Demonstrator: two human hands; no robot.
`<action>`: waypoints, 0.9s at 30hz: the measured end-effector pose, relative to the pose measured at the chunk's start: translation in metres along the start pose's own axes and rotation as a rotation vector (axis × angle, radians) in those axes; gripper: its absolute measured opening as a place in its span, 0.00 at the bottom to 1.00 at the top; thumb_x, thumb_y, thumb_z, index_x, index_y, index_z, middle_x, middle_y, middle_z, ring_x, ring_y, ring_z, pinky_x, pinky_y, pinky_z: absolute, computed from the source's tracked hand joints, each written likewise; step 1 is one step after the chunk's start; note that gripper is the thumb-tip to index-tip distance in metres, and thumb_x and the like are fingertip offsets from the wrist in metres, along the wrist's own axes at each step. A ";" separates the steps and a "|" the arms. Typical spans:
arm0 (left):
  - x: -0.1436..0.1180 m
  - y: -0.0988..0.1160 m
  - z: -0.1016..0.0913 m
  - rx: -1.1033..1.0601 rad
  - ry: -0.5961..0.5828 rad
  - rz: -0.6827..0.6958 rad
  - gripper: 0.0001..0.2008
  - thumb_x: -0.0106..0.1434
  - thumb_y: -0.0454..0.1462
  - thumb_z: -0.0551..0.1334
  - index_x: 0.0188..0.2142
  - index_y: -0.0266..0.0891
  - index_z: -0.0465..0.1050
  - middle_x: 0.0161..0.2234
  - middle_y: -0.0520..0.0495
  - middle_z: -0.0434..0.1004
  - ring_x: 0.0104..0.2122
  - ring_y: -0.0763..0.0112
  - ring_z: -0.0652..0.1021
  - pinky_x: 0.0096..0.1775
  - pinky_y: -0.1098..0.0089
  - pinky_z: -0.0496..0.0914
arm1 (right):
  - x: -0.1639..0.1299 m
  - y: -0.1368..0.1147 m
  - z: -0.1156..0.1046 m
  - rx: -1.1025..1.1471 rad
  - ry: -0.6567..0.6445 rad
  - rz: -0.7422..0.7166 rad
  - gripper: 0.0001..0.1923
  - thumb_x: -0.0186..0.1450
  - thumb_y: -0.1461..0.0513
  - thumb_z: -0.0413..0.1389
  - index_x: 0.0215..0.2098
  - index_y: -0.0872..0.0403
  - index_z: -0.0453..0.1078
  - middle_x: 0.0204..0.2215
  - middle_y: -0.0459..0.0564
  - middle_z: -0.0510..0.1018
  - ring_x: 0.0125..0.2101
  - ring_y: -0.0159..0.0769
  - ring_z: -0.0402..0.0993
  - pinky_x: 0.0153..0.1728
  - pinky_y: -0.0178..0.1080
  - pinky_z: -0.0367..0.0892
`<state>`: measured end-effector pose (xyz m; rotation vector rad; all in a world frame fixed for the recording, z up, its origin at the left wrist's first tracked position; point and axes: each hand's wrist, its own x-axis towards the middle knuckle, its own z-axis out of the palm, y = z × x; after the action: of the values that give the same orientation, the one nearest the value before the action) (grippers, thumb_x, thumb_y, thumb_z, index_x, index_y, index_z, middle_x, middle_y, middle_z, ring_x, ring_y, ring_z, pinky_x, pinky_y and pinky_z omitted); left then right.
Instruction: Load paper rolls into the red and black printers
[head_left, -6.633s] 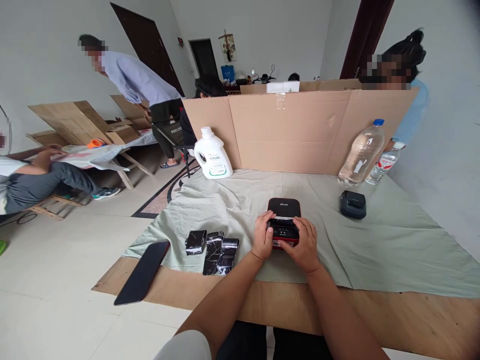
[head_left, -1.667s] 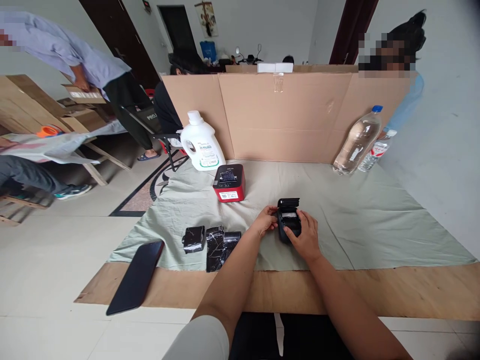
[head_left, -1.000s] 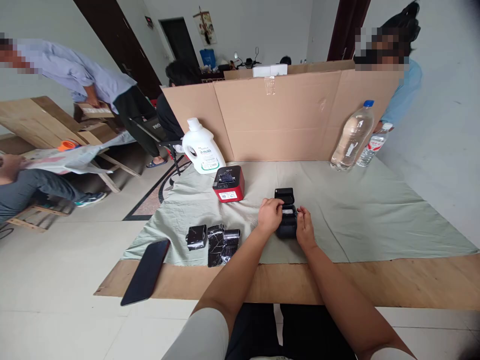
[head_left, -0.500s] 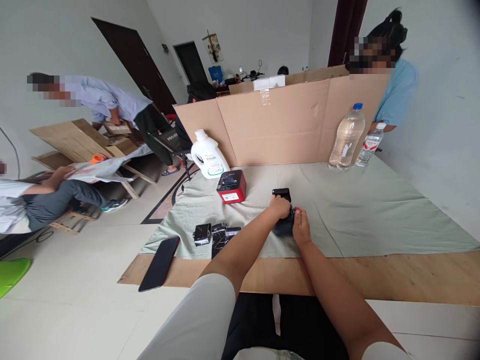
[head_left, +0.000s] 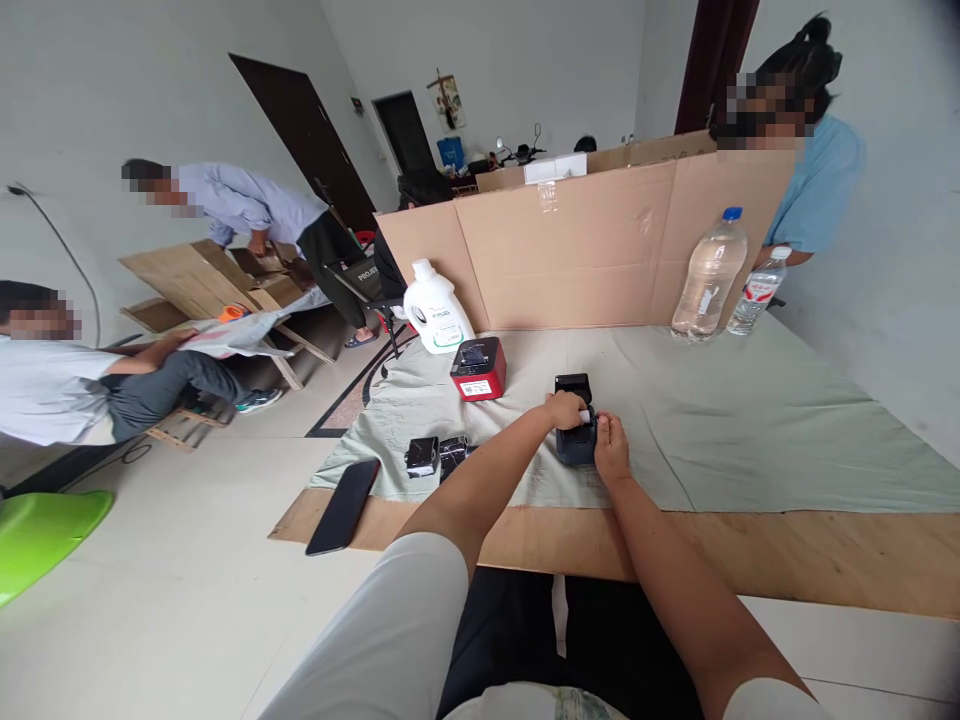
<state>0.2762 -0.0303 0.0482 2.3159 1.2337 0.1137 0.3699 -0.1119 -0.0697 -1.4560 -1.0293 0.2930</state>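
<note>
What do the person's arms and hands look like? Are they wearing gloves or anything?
No gloves. The left hand and right hand are bare, with no rings or watch in view. Both forearms are bare too. Short pale sleeves cover the upper arms.

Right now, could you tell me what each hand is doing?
Left hand: fingers curled on top of the small black printer.
Right hand: holding the printer's right side.

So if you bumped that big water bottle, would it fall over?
Probably, yes: the big water bottle stands tall on a small base. It looks mostly full, so likely heavy. On its side, its round body would probably roll across the cloth.
</note>
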 end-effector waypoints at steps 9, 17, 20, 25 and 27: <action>-0.068 -0.038 -0.064 -0.768 -0.114 0.149 0.20 0.51 0.33 0.65 0.45 0.35 0.74 0.39 0.44 0.77 0.36 0.69 0.75 0.39 0.71 0.68 | 0.001 -0.001 -0.002 -0.016 -0.052 -0.023 0.30 0.67 0.43 0.39 0.44 0.55 0.70 0.42 0.57 0.77 0.44 0.42 0.71 0.47 0.48 0.66; -0.180 -0.156 -0.117 -0.222 -0.209 -0.374 0.10 0.42 0.30 0.65 0.28 0.39 0.73 0.25 0.53 0.74 0.30 0.68 0.73 0.33 0.72 0.66 | 0.000 -0.002 -0.002 -0.021 -0.057 0.010 0.29 0.66 0.43 0.40 0.43 0.55 0.70 0.43 0.58 0.77 0.45 0.44 0.71 0.49 0.49 0.64; -0.203 -0.178 -0.105 -0.014 -0.163 -0.435 0.10 0.42 0.30 0.65 0.27 0.41 0.71 0.25 0.55 0.72 0.31 0.68 0.73 0.34 0.73 0.66 | 0.000 -0.003 -0.002 -0.024 -0.053 0.019 0.29 0.66 0.43 0.40 0.43 0.55 0.70 0.44 0.58 0.77 0.45 0.44 0.71 0.49 0.49 0.64; -0.213 -0.177 -0.076 0.252 -0.149 -0.434 0.11 0.45 0.29 0.65 0.30 0.41 0.71 0.29 0.50 0.74 0.36 0.62 0.75 0.37 0.70 0.66 | 0.000 -0.004 -0.002 -0.029 -0.047 0.035 0.30 0.65 0.42 0.40 0.43 0.55 0.70 0.44 0.59 0.77 0.46 0.44 0.71 0.49 0.50 0.64; -0.211 -0.170 -0.070 0.383 -0.143 -0.400 0.11 0.46 0.29 0.65 0.30 0.41 0.71 0.33 0.46 0.75 0.40 0.58 0.75 0.40 0.67 0.67 | 0.000 -0.005 -0.002 -0.030 -0.050 0.038 0.31 0.65 0.42 0.40 0.43 0.56 0.70 0.44 0.59 0.77 0.46 0.45 0.71 0.49 0.50 0.64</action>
<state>0.0035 -0.0926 0.0618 2.2726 1.7317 -0.4554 0.3698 -0.1141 -0.0649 -1.5034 -1.0511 0.3443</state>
